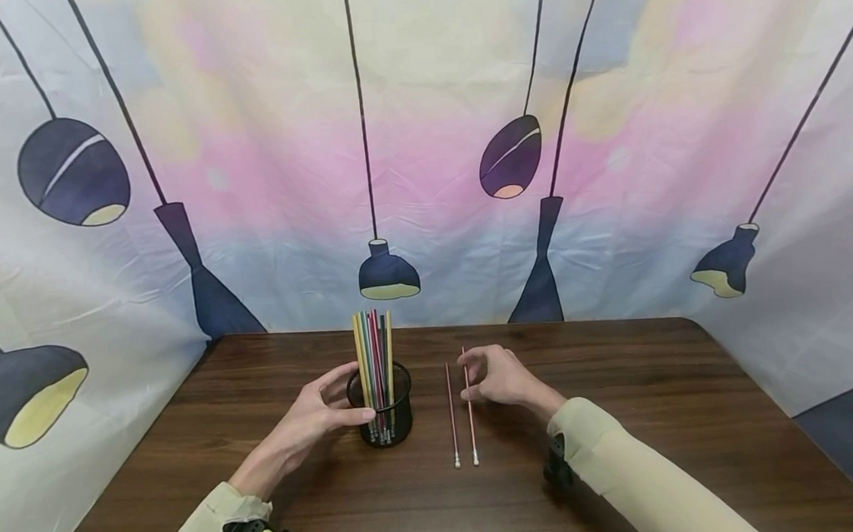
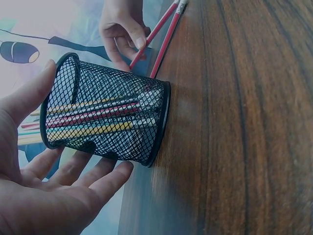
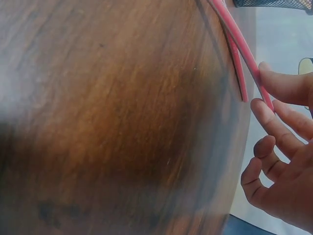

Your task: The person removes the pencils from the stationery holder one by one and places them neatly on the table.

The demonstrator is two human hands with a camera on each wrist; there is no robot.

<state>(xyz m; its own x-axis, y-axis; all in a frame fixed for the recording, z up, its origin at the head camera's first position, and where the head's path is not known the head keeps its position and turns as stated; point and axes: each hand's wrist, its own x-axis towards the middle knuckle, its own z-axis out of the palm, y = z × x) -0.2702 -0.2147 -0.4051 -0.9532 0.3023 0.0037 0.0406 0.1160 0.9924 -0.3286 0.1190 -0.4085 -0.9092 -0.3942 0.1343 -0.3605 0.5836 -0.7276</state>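
Note:
A black mesh pencil cup (image 1: 404, 422) stands upright on the table, holding several pencils (image 1: 375, 345) in yellow, green, red and dark colours. My left hand (image 1: 310, 413) grips it from the left, thumb on the near side and fingers round the far side; in the left wrist view the thumb lies by the rim of the cup (image 2: 107, 112). To the right of the cup, my right hand (image 1: 509, 378) pinches a red pencil (image 3: 239, 44) near its far end. A second red pencil (image 1: 452, 414) lies parallel just left of it, its eraser end towards me.
The dark wood table (image 1: 634, 417) carries the cup and pencils. Behind it hangs a cloth backdrop (image 1: 433, 157) printed with lamps, close to the table's far edge. Dark wrist devices sit at both sleeves (image 1: 621, 443).

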